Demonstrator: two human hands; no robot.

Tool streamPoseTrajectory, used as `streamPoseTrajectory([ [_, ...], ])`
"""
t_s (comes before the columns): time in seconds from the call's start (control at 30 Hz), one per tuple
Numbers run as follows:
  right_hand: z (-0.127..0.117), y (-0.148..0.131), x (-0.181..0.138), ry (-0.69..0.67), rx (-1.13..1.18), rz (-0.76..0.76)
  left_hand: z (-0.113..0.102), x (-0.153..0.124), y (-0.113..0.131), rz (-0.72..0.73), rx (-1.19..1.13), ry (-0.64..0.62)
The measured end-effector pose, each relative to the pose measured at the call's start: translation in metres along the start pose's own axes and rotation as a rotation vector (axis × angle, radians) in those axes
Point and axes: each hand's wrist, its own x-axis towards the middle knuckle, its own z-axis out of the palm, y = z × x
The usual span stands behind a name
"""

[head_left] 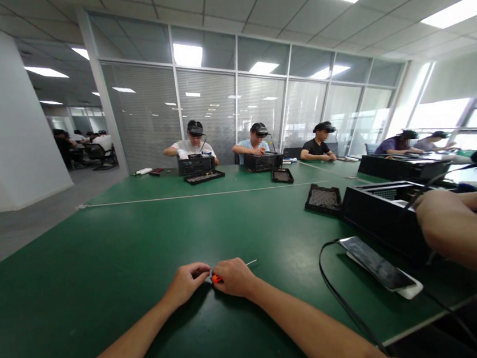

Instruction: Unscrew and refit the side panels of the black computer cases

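My right hand (234,277) is closed around a screwdriver with an orange handle (217,278). Its thin metal shaft (252,262) sticks out to the right beyond my knuckles. Close beside it, my left hand (189,282) has its thumb and fingertips brought together in a pinch near the handle's end. Whatever lies between those fingertips is too small to make out. Both hands are low over the green table (142,241).
At my right, a co-worker's arm (460,234) reaches over a black computer case (385,220). Nearer lie a phone (375,264) with a black cable (335,294) and a black panel (322,199). Across the table, several people work at cases (196,165).
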Motion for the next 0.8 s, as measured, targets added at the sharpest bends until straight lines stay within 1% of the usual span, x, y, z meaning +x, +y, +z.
streamPoseTrajectory([
  [0.43, -0.0043, -0.0029, 0.0023, -0.011, 0.002, 0.009, -0.0003, -0.0002, 0.0039, 0.023, -0.016, -0.022],
  [0.57, -0.0043, -0.0034, 0.0029, 0.007, 0.000, -0.002, 0.0005, 0.0003, 0.0029, -0.001, -0.019, -0.026],
  [0.8, -0.0049, -0.0018, 0.0033, -0.003, 0.002, -0.010, -0.0004, 0.0003, 0.0015, 0.003, 0.006, -0.010],
])
